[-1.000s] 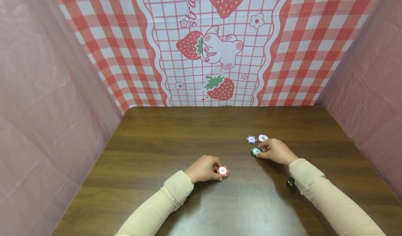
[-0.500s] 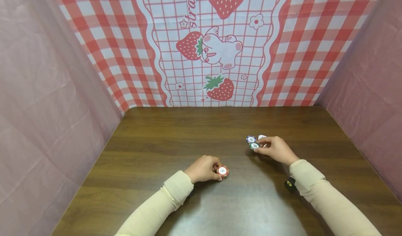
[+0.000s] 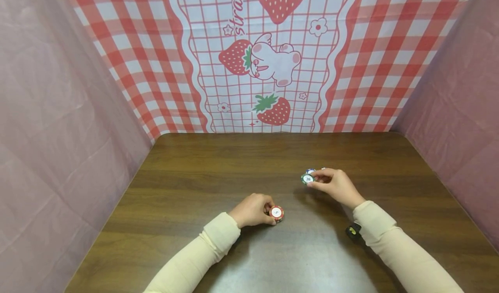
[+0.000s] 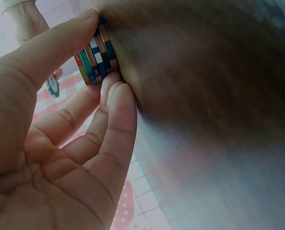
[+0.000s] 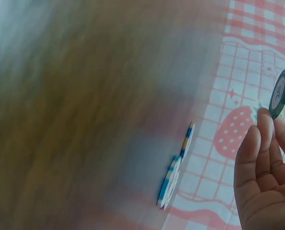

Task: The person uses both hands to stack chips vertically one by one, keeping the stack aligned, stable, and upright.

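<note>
The right hand [image 3: 339, 187] pinched the green chip [image 3: 307, 179] in its fingers; to their near left, the chip stack [image 3: 277, 213] stood upright, gripped by the left hand [image 3: 253, 209].

A brown, wood-grained bench [image 3: 195, 167] with rounded far corners stands before a red-and-white checked cloth backdrop [image 3: 393, 46]; its gridded white panel [image 3: 304, 28] bears red strawberries [image 3: 274, 112] and a white cartoon animal [image 3: 282, 63] (printed sideways, like the lettering [image 3: 238, 9]). Pink fabric curtains [image 3: 50, 141] flank both sides.
</note>
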The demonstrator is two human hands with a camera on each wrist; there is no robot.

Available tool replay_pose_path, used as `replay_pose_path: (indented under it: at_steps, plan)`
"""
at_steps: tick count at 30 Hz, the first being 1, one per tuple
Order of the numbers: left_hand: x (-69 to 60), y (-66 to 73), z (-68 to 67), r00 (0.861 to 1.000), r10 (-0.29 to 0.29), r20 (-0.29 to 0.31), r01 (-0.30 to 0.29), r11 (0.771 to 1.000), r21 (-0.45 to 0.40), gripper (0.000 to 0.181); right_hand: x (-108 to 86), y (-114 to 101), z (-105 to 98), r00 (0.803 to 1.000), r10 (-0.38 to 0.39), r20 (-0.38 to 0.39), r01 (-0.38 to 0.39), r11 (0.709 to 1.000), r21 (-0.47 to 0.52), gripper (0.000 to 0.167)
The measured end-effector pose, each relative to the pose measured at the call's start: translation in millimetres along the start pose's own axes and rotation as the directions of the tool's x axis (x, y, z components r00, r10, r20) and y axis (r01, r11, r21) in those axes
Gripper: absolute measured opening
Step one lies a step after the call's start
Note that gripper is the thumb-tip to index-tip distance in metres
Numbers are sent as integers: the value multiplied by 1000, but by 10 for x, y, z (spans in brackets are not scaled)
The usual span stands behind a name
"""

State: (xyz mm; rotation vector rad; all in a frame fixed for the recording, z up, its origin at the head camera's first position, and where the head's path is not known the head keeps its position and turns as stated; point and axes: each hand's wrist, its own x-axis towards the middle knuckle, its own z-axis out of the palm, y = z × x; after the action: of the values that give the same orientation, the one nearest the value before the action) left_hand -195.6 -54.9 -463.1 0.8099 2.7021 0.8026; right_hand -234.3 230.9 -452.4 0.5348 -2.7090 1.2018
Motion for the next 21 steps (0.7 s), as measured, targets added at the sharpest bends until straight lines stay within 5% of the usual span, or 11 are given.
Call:
replay_pose_path:
  at_steps: [9, 21]
  plan:
    - [-2, -8, 3, 1000, -2, 0, 2, 1000, 1, 29, -4, -108, 144, 995, -104, -1, 104, 993, 56, 28]
    - [2, -6, -5, 1000, 12, 4, -12, 1000, -17, 30, -40, -286, 319, 980, -167, 106, 158, 984, 83, 27]
